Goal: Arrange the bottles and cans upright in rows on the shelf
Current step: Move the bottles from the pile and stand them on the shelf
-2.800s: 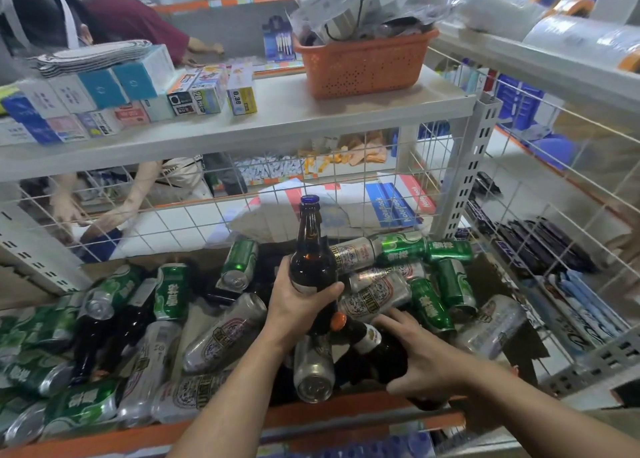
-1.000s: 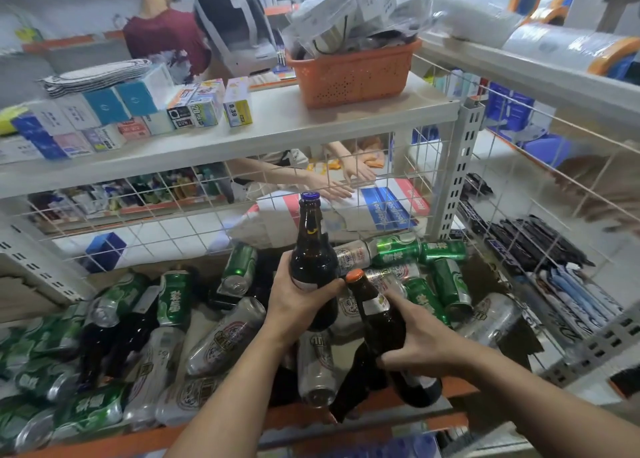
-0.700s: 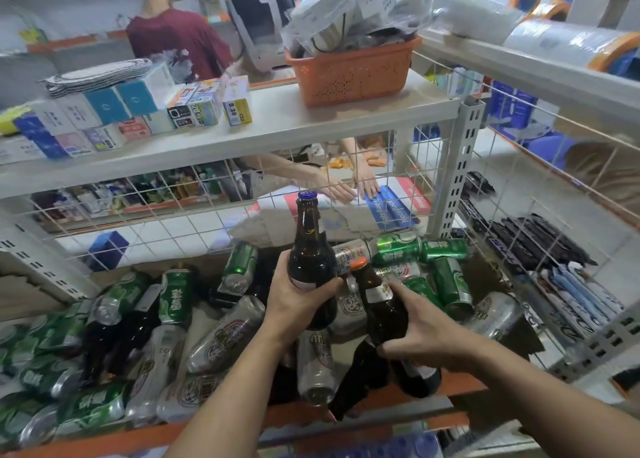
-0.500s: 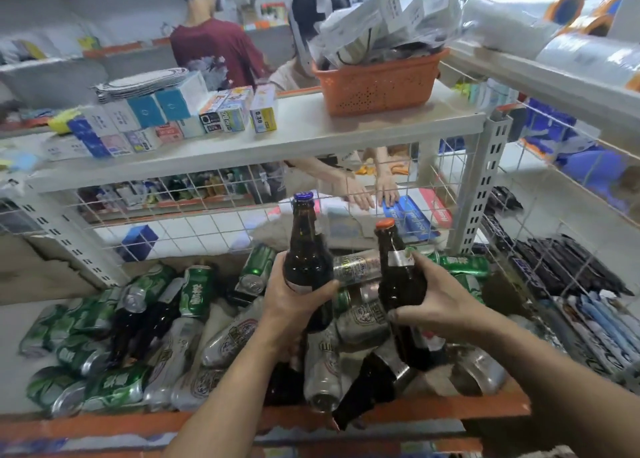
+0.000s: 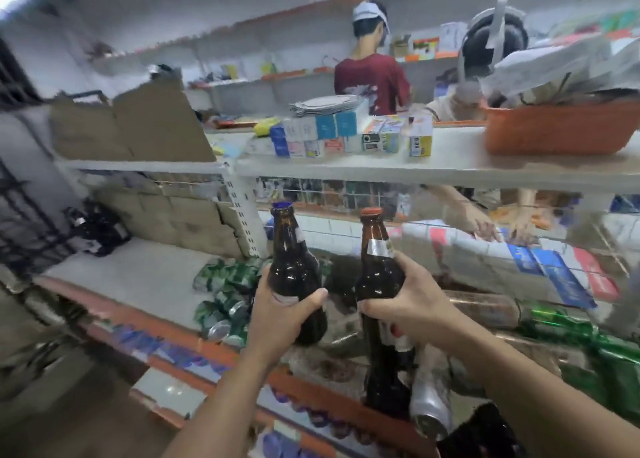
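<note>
Both hands are busy. The left hand (image 5: 277,314) is wrapped round the lower body of a brown glass bottle with a blue cap (image 5: 289,260), thumb across its front. The right hand (image 5: 412,305) grips the shoulder of a second brown glass bottle with an orange cap and a silver neck label (image 5: 375,267). Both bottles stand upright in the air, side by side and close but not touching, lifted above a heap of drinks on the white shelf board with an orange front edge (image 5: 138,284).

Below and left of the bottles, a cluster of green cans (image 5: 225,284) lies tumbled on its sides. A silver can (image 5: 431,398) lies near the front edge under the right wrist, and more green cans (image 5: 588,336) are piled to the right, much blurred. The left stretch of the board is bare white.

On the white upper shelf (image 5: 450,166) stand a row of small coloured boxes (image 5: 346,135) and an orange plastic basket (image 5: 554,132); torn brown cardboard (image 5: 145,128) leans at its left end. Behind the wire grid, someone's hand (image 5: 485,229) reaches over printed packets. Farther back stands a person in a dark red shirt (image 5: 370,80).
</note>
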Available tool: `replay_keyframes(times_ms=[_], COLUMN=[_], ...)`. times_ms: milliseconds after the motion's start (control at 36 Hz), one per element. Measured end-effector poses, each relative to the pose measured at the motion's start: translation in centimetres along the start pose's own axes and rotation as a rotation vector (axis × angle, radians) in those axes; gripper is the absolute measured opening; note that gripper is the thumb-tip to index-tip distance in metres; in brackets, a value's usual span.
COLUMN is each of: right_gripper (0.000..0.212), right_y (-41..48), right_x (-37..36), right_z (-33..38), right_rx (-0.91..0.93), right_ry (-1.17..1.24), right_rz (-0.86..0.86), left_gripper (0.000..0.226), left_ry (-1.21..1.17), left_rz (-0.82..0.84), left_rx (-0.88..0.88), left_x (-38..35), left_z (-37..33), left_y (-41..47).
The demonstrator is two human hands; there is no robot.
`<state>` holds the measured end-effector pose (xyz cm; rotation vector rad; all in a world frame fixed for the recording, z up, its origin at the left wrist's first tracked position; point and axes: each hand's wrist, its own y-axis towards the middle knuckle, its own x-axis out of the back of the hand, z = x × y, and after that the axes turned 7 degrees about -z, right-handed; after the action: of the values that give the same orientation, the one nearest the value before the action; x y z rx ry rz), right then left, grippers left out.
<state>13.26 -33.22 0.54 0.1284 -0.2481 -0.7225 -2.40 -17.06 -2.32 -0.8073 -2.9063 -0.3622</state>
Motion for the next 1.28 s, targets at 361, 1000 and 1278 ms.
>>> replay_keyframes(times_ms=[361,1000,1278], right_gripper=[0.044,0.046,0.05], right_y=[5.1,16.4,31.5], right_x=[-29.6,-63.9,-77.0], right_z=[7.7,11.2,9.5], right_rx=[0.098,0.096,0.136], right_ry=[0.051,0.045,0.002], right_rz=[0.152,0.37,0.411], left_gripper=[0.075,0.061,0.063], left_ry=[0.006,0.05,0.137], left_rz=[-0.363,-0.704,-0.692], left_rx=[0.043,0.135,0.124], left_x=[31.1,59.2,68.3], left_z=[3.0,9.4,13.7], left_y=[1.2,9.2,26.5])
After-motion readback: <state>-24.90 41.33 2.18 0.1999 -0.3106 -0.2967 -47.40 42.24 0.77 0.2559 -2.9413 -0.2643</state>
